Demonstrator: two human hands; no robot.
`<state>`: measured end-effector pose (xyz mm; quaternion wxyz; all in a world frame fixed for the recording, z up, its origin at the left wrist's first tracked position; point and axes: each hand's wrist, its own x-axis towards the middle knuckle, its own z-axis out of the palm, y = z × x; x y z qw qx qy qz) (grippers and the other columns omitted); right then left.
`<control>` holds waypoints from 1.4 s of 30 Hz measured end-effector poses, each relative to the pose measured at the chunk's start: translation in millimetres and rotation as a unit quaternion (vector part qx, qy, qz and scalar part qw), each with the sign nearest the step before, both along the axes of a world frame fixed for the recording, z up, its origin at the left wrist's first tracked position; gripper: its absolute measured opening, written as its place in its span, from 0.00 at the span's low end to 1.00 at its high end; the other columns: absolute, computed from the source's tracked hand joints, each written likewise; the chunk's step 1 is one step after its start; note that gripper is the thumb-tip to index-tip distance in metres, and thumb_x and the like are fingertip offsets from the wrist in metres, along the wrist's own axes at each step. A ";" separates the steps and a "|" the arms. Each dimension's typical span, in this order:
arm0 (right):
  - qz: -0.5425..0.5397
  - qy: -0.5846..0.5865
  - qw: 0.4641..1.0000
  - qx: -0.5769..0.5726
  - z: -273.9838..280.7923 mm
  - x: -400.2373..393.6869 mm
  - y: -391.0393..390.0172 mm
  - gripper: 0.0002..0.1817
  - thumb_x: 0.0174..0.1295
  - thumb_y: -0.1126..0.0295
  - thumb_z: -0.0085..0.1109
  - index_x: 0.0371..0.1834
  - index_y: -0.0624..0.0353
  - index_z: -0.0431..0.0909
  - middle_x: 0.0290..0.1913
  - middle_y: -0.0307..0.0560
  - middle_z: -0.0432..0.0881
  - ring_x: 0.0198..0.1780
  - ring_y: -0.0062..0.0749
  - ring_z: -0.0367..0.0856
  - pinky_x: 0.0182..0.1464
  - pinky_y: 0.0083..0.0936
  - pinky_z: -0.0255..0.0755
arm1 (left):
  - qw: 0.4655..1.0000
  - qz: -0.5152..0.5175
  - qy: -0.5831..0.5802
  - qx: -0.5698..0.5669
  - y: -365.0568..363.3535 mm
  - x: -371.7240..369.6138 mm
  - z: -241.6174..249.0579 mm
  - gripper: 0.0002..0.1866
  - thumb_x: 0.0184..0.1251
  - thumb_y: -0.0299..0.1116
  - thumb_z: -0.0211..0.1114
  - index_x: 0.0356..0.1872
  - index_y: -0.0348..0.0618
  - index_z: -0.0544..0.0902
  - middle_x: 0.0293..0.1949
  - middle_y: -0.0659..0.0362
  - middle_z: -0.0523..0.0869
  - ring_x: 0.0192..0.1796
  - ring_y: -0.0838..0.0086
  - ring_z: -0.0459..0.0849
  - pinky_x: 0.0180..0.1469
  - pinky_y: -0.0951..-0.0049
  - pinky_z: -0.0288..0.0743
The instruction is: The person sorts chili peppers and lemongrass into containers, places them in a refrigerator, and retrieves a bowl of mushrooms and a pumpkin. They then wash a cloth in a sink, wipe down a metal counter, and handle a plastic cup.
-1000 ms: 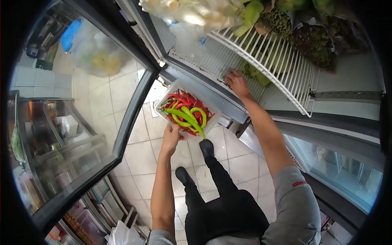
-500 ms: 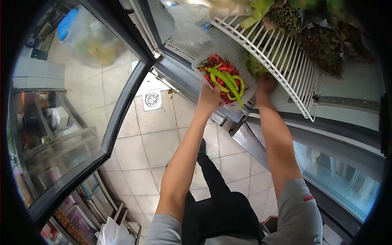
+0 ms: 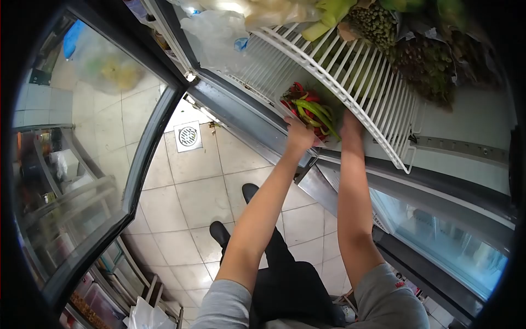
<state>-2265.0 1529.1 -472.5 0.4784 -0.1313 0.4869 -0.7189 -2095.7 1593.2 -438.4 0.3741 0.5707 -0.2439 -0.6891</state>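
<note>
A clear plastic container holding red chilies [image 3: 291, 92] with long green peppers [image 3: 315, 109] on top is at the fridge's edge, partly under the white wire shelf [image 3: 350, 98]. My left hand [image 3: 299, 134] grips its near side, with the fingertips partly hidden behind the rim. My right hand [image 3: 351, 127] reaches in on the container's right, below the wire shelf. Its fingers are blurred and mostly hidden, so whether it touches the container does not show. Leafy greens show dimly through the shelf bars.
On the wire shelf lie dark red leafy lettuce [image 3: 424, 66], green bunches [image 3: 372, 24] and plastic bags [image 3: 216, 38]. The open glass door [image 3: 164, 115] stands to the left. A floor drain [image 3: 188, 136] lies in the tiles, and a lower glass-fronted compartment [image 3: 438, 236] is at right.
The container has moved deeper into the fridge, further under the wire shelf, with my left hand on it. My right hand has also gone further in. The camera view has shifted.
</note>
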 end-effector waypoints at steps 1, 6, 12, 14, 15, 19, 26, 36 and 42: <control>0.006 0.003 1.000 0.017 26.0 10.7 -6.1 0.24 0.63 0.62 0.48 0.61 0.55 0.59 0.63 0.41 0.61 0.61 0.34 0.62 0.63 0.29 0.53 | 1.000 0.000 -0.002 0.001 3.2 1.1 10.4 0.30 0.62 0.21 0.47 0.57 0.28 0.37 0.50 0.41 0.67 0.39 0.56 0.80 0.29 0.66 0.83; 0.005 0.000 0.999 0.034 58.5 29.2 -37.4 0.22 0.62 0.64 0.48 0.59 0.57 0.61 0.60 0.42 0.64 0.58 0.32 0.63 0.59 0.28 0.56 | 0.995 0.030 0.097 0.003 9.0 -0.4 30.5 0.34 0.62 0.22 0.49 0.57 0.28 0.33 0.49 0.40 0.69 0.35 0.60 0.81 0.29 0.70 0.82; -0.007 0.022 0.999 0.036 62.6 46.2 -49.7 0.20 0.62 0.67 0.48 0.56 0.60 0.64 0.57 0.43 0.67 0.55 0.30 0.66 0.54 0.25 0.59 | 0.989 0.044 0.144 -0.006 -2.5 -10.4 13.3 0.27 0.62 0.22 0.50 0.57 0.34 0.47 0.47 0.46 0.71 0.37 0.62 0.81 0.28 0.70 0.82; -0.017 0.037 0.998 0.044 69.2 51.7 -47.7 0.19 0.62 0.68 0.48 0.55 0.61 0.65 0.56 0.43 0.68 0.54 0.30 0.67 0.53 0.25 0.60 | 0.995 0.022 0.098 -0.017 -1.7 -14.7 4.6 0.33 0.62 0.24 0.51 0.60 0.32 0.39 0.43 0.46 0.75 0.32 0.67 0.81 0.26 0.71 0.81; -0.022 0.047 0.998 0.047 74.9 56.3 -45.9 0.19 0.62 0.68 0.48 0.55 0.61 0.65 0.56 0.43 0.68 0.53 0.29 0.67 0.52 0.24 0.61 | 0.995 0.023 0.098 -0.015 1.9 -14.6 5.0 0.33 0.62 0.24 0.51 0.60 0.32 0.39 0.43 0.46 0.75 0.32 0.67 0.81 0.26 0.71 0.81; -0.063 0.113 0.989 0.077 109.4 82.3 -8.5 0.17 0.61 0.70 0.48 0.53 0.63 0.67 0.54 0.44 0.70 0.51 0.28 0.68 0.49 0.23 0.63 | 0.996 0.054 0.065 -0.039 15.3 -7.4 17.6 0.48 0.61 0.28 0.54 0.56 0.26 0.18 0.22 0.49 0.79 0.17 0.70 0.77 0.20 0.73 0.72; 0.031 0.505 0.862 0.039 106.8 132.4 124.3 0.06 0.60 0.71 0.51 0.32 0.63 0.72 0.31 0.41 0.76 0.34 0.22 0.73 0.36 0.20 0.66 | 0.979 0.066 0.187 0.040 96.2 50.0 25.2 0.37 0.65 0.47 0.51 0.66 0.37 0.45 0.40 0.49 0.78 0.39 0.70 0.80 0.42 0.72 0.76; 0.594 0.596 0.540 -0.028 142.5 280.9 394.4 0.07 0.50 0.71 0.56 0.30 0.62 0.78 0.31 0.51 0.72 0.38 0.46 0.71 0.41 0.36 0.67 | 0.898 0.288 0.287 0.169 405.3 214.2 76.7 0.16 0.71 0.34 0.41 0.48 0.32 0.69 0.48 0.54 0.75 0.50 0.70 0.76 0.56 0.71 0.69; 0.681 0.554 0.446 -0.172 209.9 371.8 460.7 0.10 0.51 0.70 0.57 0.38 0.58 0.77 0.37 0.52 0.75 0.42 0.46 0.73 0.43 0.35 0.68 | 0.890 0.422 0.093 0.145 524.7 287.9 133.8 0.21 0.62 0.21 0.54 0.57 0.29 0.63 0.49 0.50 0.73 0.48 0.68 0.78 0.48 0.73 0.76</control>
